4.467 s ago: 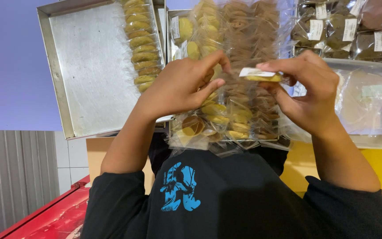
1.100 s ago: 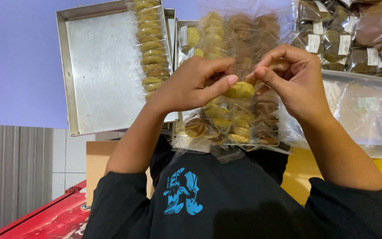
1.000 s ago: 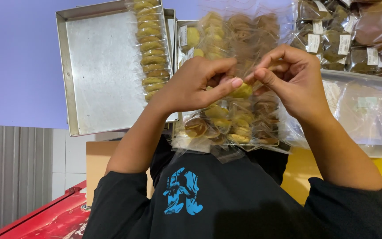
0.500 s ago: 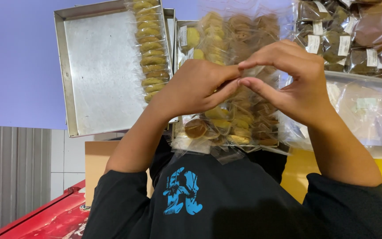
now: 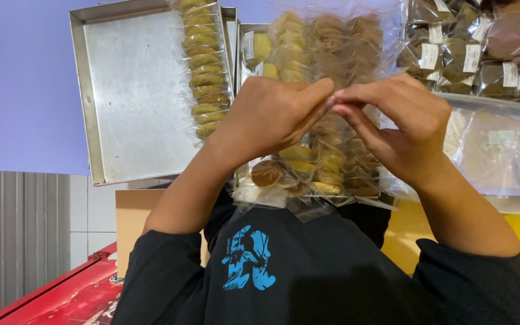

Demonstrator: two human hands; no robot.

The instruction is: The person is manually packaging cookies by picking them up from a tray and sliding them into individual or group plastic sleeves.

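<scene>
Centrally, the left hand (image 5: 269, 117) and the right hand (image 5: 401, 123) meet fingertip to fingertip, both pinched together on the clear plastic wrap (image 5: 332, 102) of a small item hidden between the fingers; what that item is cannot be told. The pinch point lies directly over the tray of wrapped cookies (image 5: 326, 174), which holds yellow and brown pieces in transparent film.

At 10 o'clock from the hands lies a metal baking tray (image 5: 133, 102), mostly bare, with a single column of wrapped yellow-green cookies (image 5: 203, 66) along its right wall. At 3 o'clock sits a clear plastic container (image 5: 507, 156) holding wrapped pale items. At 1 o'clock lies a pile of dark brown wrapped cakes (image 5: 476, 51) bearing white labels.

All of these rest on a lilac-blue tabletop (image 5: 19, 96). Beyond its near edge, a yellow surface (image 5: 404, 241) shows at 5 o'clock, a white tiled floor (image 5: 88, 216) and a grey ribbed panel (image 5: 13, 241) at 8 o'clock, and a red object (image 5: 73, 295) at 7 o'clock.
</scene>
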